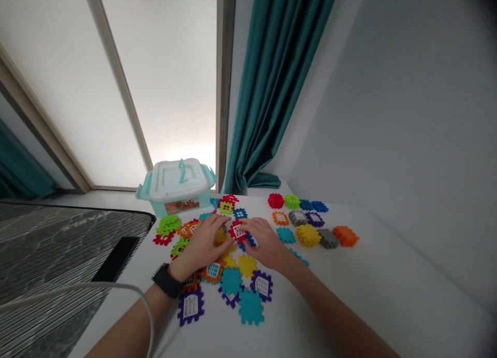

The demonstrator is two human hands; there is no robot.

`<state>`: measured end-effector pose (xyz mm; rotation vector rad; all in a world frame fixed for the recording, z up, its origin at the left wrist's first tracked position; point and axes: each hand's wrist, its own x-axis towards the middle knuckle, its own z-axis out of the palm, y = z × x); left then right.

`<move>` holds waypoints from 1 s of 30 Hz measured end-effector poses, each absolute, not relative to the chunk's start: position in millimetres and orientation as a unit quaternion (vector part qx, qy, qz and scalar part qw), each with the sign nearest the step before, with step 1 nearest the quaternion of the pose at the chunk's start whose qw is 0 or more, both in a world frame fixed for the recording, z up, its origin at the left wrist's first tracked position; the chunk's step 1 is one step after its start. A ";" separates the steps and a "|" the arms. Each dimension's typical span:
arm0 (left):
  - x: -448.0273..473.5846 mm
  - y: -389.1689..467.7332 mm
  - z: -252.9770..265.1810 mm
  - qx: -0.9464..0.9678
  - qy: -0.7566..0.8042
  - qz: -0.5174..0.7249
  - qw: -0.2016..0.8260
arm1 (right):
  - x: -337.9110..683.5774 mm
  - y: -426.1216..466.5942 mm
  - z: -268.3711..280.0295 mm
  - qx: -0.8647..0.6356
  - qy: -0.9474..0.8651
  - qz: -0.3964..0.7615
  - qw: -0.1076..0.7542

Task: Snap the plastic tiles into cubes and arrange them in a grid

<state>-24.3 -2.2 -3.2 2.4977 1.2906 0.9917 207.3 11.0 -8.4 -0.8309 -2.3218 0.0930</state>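
My right hand reaches in over the pile, its fingers and thumb at the edge of a red interlocking tile with a white window pattern. To the left, my left hand lies over the pile with fingers stretched and thumb apart, close to that red tile. Partly covered yellow tiles show between its thumb and fingers. Blue tiles peek out by the right thumb. Nearer me lie a yellow tile, turquoise tiles and purple tiles with white panels.
Sorted stacks stand at the right, including a yellow stack, an orange stack and a red stack. A lidded plastic box sits at the back left of the white table. A pale cable crosses my left forearm.
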 end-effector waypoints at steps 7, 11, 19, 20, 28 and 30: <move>-19.9 -8.1 -2.5 0.879 0.359 0.299 0.094 | 217.3 -16.6 -12.1 -0.313 -0.888 0.049 0.334; -19.5 -8.1 -2.5 0.889 0.339 0.289 0.107 | 218.4 -21.8 -17.4 -0.311 -0.886 0.077 0.336; -14.5 -9.2 -4.7 0.864 0.374 0.311 0.128 | 218.2 -28.1 -19.9 -0.342 -0.863 0.130 0.349; -13.9 -9.1 -5.6 0.858 0.382 0.321 0.124 | 217.7 -28.8 -20.2 -0.352 -0.856 0.133 0.355; -9.8 -8.2 -11.2 0.838 0.396 0.362 0.102 | 212.7 -29.6 -24.8 -0.409 -0.801 0.145 0.411; -7.9 -8.4 -13.3 0.840 0.393 0.361 0.093 | 212.2 -30.0 -24.6 -0.417 -0.798 0.143 0.411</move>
